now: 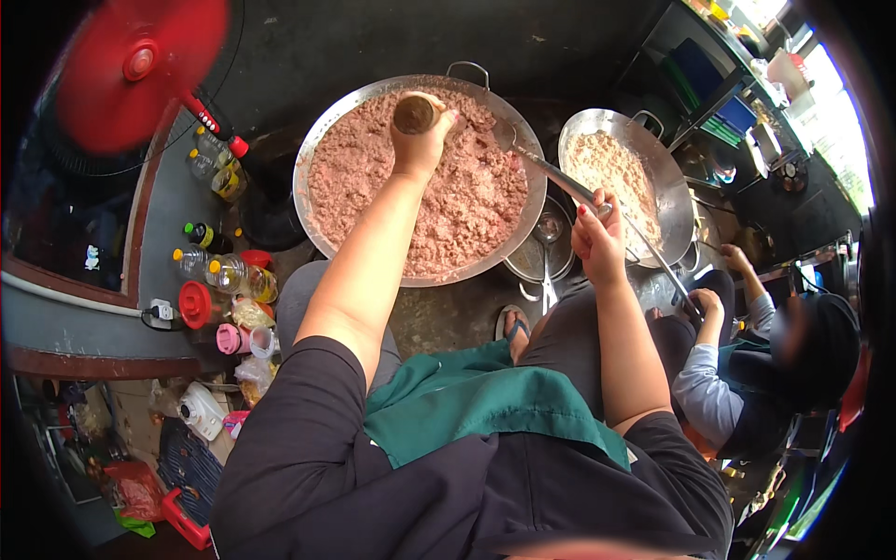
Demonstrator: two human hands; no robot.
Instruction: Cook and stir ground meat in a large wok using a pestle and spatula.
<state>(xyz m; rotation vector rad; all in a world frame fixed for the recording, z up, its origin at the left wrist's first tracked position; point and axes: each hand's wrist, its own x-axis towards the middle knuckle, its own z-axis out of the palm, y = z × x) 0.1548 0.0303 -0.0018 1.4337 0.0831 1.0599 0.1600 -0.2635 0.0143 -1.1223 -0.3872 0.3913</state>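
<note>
Before me a large metal wok (306,210) is filled with crumbly, pinkish-brown minced food (462,203), which looks like ground meat. Over its upper part, my left hand (420,150) grips a thick wooden handle (414,115), its round end facing up at me. The lower end of that tool is hidden by my hand and the food. My right hand (600,241), beyond the wok's right rim, is closed around the handle of a metal spatula (556,173). The spatula's blade lies partly in the food at the right side of the wok.
To the right stands a second wok (672,199) with paler crumbly food; a seated co-worker (728,392) holds a long-handled tool (658,255) reaching towards it. A ladle (547,252) rests in a pot between the woks. Bottles (227,273) and a red fan (140,63) are at left.
</note>
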